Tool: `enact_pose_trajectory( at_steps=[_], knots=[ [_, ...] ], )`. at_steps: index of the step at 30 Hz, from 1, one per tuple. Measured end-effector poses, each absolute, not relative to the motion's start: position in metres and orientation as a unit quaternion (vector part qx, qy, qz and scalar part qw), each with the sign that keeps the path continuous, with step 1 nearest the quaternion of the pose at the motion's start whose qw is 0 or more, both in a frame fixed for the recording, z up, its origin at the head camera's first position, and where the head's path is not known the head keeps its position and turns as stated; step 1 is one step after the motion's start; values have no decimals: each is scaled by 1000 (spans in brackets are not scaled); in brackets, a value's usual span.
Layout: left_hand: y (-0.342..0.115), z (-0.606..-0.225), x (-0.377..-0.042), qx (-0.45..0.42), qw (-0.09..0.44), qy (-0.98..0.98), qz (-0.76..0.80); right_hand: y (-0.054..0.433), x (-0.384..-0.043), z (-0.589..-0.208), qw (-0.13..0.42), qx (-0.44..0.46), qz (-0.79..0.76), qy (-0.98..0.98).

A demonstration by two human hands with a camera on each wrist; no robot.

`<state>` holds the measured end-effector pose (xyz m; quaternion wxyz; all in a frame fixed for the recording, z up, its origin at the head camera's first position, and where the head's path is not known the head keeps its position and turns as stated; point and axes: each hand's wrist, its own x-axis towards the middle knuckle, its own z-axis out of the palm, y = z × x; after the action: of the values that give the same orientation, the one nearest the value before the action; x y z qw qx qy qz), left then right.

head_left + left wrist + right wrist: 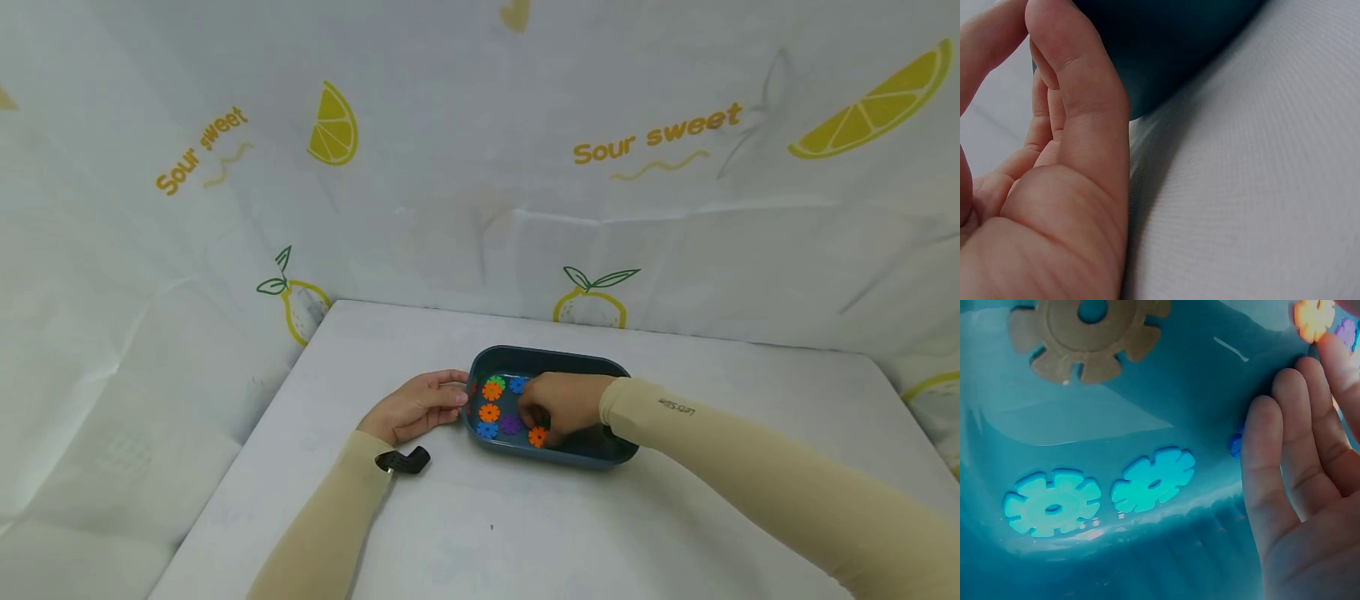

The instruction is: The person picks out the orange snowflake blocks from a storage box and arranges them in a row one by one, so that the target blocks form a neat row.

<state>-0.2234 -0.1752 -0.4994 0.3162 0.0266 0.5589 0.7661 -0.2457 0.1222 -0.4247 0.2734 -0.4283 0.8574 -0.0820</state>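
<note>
A dark blue-green plastic tub stands on the table, with flat notched snowflake discs inside. My left hand rests against the tub's left end; its thumb and fingers touch the outer wall, and no finger shows over the rim. My right hand reaches into the tub. Its thumb and index finger pinch an orange snowflake disc near the front wall. To the left lie a purple disc, blue discs, orange discs and a green one.
The right wrist view shows a brownish disc close to the camera and two bright cyan discs beside the tub wall. A white cloth covers the table. Behind it hangs a lemon-patterned white sheet.
</note>
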Motion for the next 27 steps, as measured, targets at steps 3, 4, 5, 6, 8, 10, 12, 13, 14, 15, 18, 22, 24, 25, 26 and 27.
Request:
enact_pose_trajectory(
  at_steps=[3,4,5,6,8,10,12,13,14,15,18,22,24,25,26,27],
  knots=[
    [-175,-499,-223,28,316,561,764,121,-247,-425,270,-422,-88,861],
    [-175,-499,-223,28,317,561,764,121,-247,-425,270,-417,-91,863],
    [-175,-499,-223,27,317,562,764,121,-247,-425,272,-412,-98,864],
    [-175,-499,-223,27,317,561,764,121,-248,-424,272,-406,-104,866],
    [-175,-500,-223,26,317,561,764,122,-250,-423,275,-395,-119,868],
    [-175,-500,-224,26,317,560,765,122,-251,-422,278,-385,-138,870],
    [-176,-501,-225,26,317,559,766,122,-253,-421,276,-380,-158,869],
    [-176,-501,-225,27,316,559,766,122,-254,-420,273,-378,-168,869],
    [-175,-501,-226,28,316,559,766,122,-255,-419,269,-375,-176,869],
    [-175,-501,-226,30,317,559,766,123,-256,-419,264,-374,-184,870],
    [-174,-501,-226,33,318,560,764,124,-258,-418,249,-372,-207,870],
    [-174,-502,-226,34,317,563,762,128,-259,-417,233,-353,-248,872],
    [-174,-502,-225,35,315,567,760,130,-259,-415,232,-332,-279,871],
    [-175,-502,-225,35,315,568,759,132,-259,-413,233,-320,-296,869],
    [-175,-502,-224,34,315,569,759,134,-259,-411,234,-310,-313,867],
    [-175,-502,-224,35,315,570,758,135,-259,-410,236,-300,-328,864]
  ],
)
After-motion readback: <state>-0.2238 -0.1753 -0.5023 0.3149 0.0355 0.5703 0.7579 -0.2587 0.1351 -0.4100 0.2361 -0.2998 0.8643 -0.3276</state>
